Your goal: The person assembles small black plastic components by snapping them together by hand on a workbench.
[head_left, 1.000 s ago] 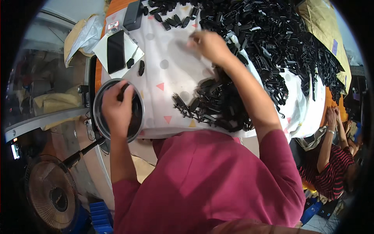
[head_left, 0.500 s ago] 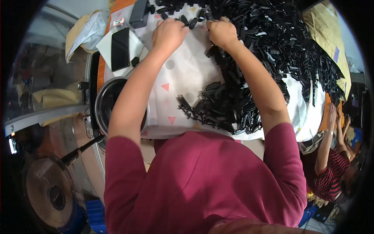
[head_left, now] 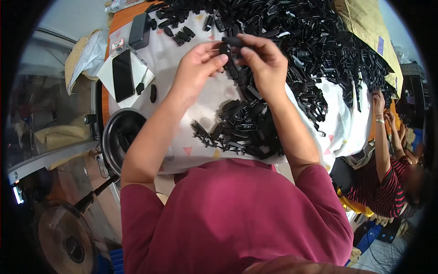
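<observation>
Over the upper middle of the cloth-covered table, my two hands are close together. My left hand pinches a small dark elongated plastic piece between thumb and fingers. A second black elongated plastic piece sits between the thumb and forefinger of my right hand. The two pieces meet or overlap; I cannot tell whether they are joined. Behind and right of my hands spreads a large heap of black plastic parts. A smaller pile lies nearer me, between my forearms.
A phone lies on a white box at the left, below a dark grey box. Nearer me stands a round metal bowl with dark contents. A fan is at lower left. Another person's arms reach the table at the right.
Both hands have drawn back from the far parts toward me and come together, now with a black piece in each. A single black piece now lies beside the phone.
</observation>
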Motion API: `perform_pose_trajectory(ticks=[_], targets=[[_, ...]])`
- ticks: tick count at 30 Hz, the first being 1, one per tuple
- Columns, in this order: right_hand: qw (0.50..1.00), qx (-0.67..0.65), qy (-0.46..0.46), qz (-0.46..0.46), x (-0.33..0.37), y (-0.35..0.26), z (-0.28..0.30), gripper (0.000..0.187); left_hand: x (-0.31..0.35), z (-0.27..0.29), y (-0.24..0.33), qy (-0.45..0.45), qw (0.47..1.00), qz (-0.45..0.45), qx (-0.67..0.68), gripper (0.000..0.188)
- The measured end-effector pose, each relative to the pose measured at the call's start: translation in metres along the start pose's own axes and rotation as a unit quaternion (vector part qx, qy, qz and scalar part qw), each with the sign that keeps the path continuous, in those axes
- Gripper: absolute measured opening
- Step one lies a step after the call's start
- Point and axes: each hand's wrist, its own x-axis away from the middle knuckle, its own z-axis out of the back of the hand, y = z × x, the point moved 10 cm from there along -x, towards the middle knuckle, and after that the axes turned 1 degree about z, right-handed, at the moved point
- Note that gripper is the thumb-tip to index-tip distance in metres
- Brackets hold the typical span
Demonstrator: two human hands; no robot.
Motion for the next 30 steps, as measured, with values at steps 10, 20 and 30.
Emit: perform_pose_trajectory(ticks=[10, 20, 30], targets=[[0.999, -0.041, -0.016, 0.018, 0.024, -0.034, -0.011, 0.027, 0.033, -0.013, 0.023, -0.019, 0.993, -0.061, 0.098, 0.03], [0.996, 0.067, -0.053, -0.01, 0.033, -0.035, -0.006, 0.027, 0.046, -0.016, 0.035, -0.008, 0.997, -0.075, 0.01, 0.035], [0.998, 0.033, -0.045, -0.025, 0.034, -0.042, 0.004, 0.016, 0.049, -0.024, 0.036, -0.029, 0.994, -0.097, 0.038, 0.032]])
